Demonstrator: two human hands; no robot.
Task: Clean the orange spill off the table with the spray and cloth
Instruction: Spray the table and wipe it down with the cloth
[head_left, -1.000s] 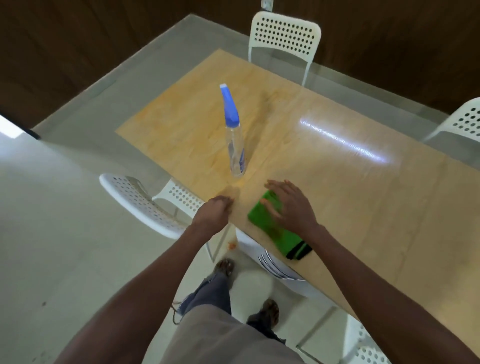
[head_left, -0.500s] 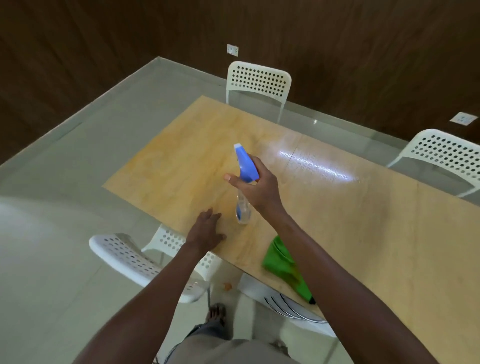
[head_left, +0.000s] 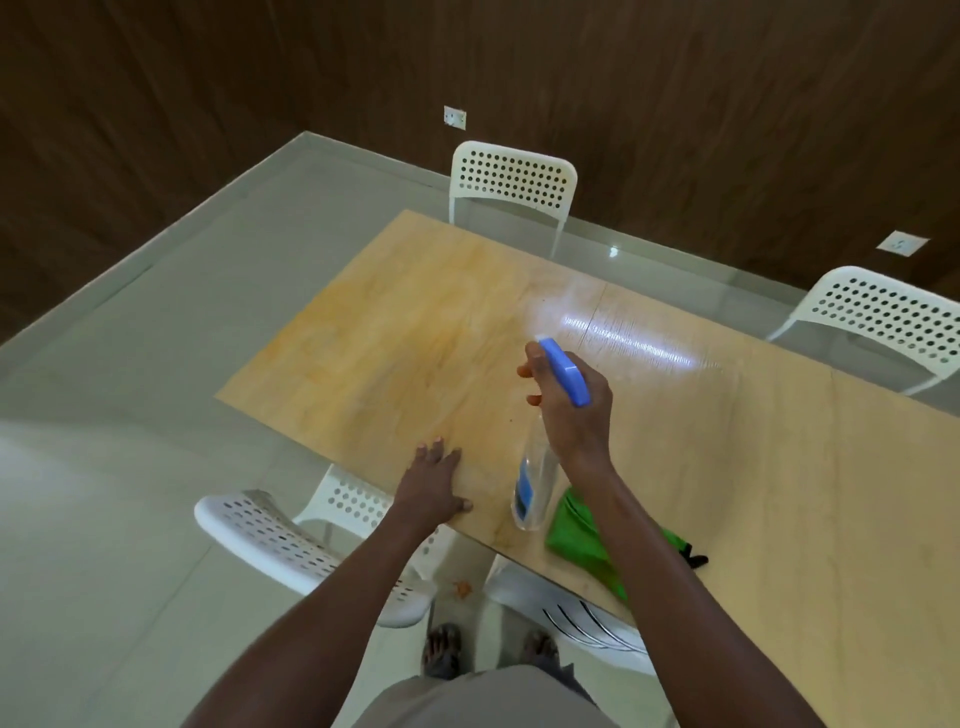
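**Spray bottle lifted over the stained wood**

The right hand (head_left: 574, 415) is gripping the spray bottle (head_left: 535, 478) by its neck, its fingers (head_left: 535, 364) curling around the front under the blue trigger head (head_left: 566, 376), and the clear body is hanging tilted below the hand, above the near part of the surface (head_left: 779, 467). The left hand (head_left: 434, 486) is lying flat on the wood at the near edge, fingers spread and pointing away from the person. The green cloth (head_left: 582, 540) is lying crumpled on the surface just right of the bottle's base, partly hidden by the right forearm. Faint orange staining (head_left: 395, 332) is showing across the far left part of the wood. White perforated chairs (head_left: 511, 179) are standing around the surface, and a small orange spot (head_left: 461, 586) is sitting on the floor near the person's feet.
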